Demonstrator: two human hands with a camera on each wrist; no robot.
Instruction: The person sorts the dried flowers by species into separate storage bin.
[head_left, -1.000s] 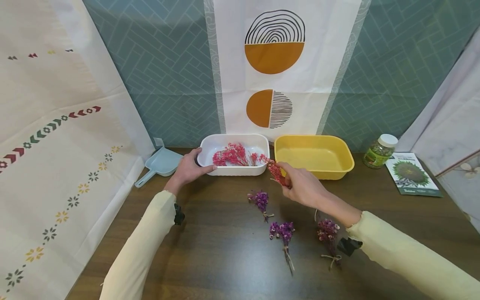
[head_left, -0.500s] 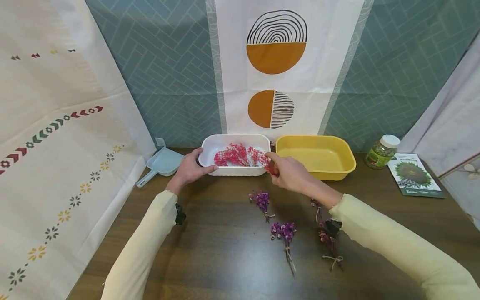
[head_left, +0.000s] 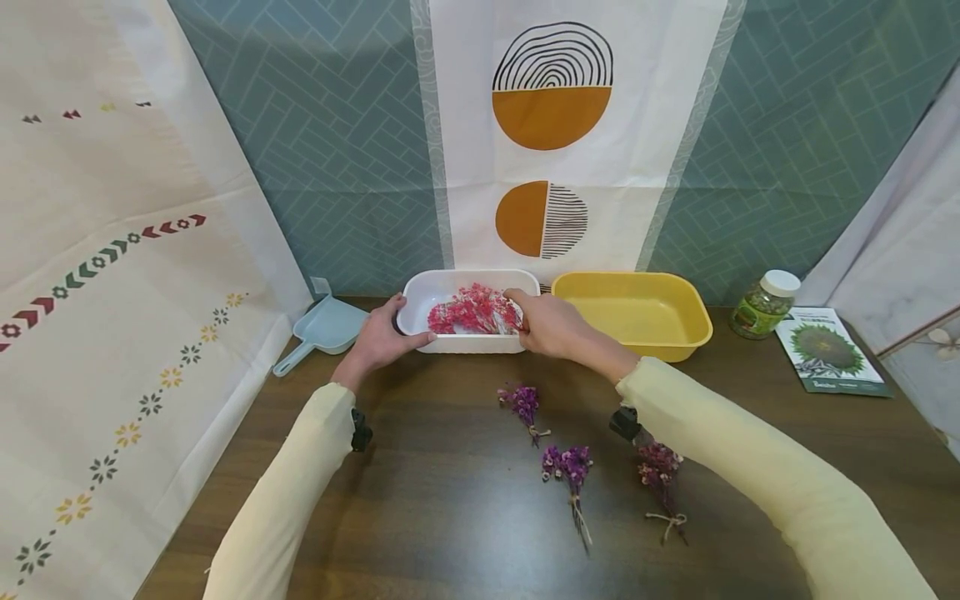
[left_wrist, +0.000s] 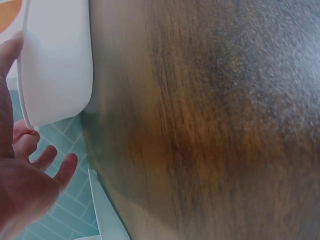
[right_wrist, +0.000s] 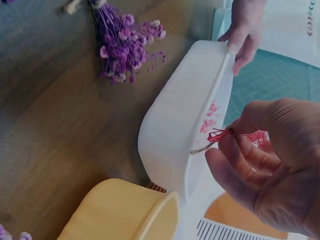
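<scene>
A white plastic tub (head_left: 476, 343) holds pink-red dried flowers (head_left: 471, 310). My left hand (head_left: 381, 335) grips the tub's left end, thumb at the front rim and fingers round the corner. Over the tub's right end, my right hand (head_left: 557, 327) pinches a small bunch of red dried flowers (right_wrist: 215, 136) by its tied stems. A loose end of twine shows near the rim in the right wrist view, while the bunch's blossoms are partly hidden behind my fingers. Purple dried flower bunches (head_left: 525, 406) tied with twine lie on the table in front of the tub.
A yellow tub (head_left: 675, 352) stands just right of the white one. Farther right are a lidded jar (head_left: 765, 304) and a seed packet (head_left: 828, 350). A light blue dustpan (head_left: 327, 323) lies at the left. Patterned cloth (head_left: 360, 150) hangs right behind the tubs.
My right hand has moved left with the red flower bunch, from in front of the gap between the tubs to over the white tub's right end. My left hand has stayed put.
</scene>
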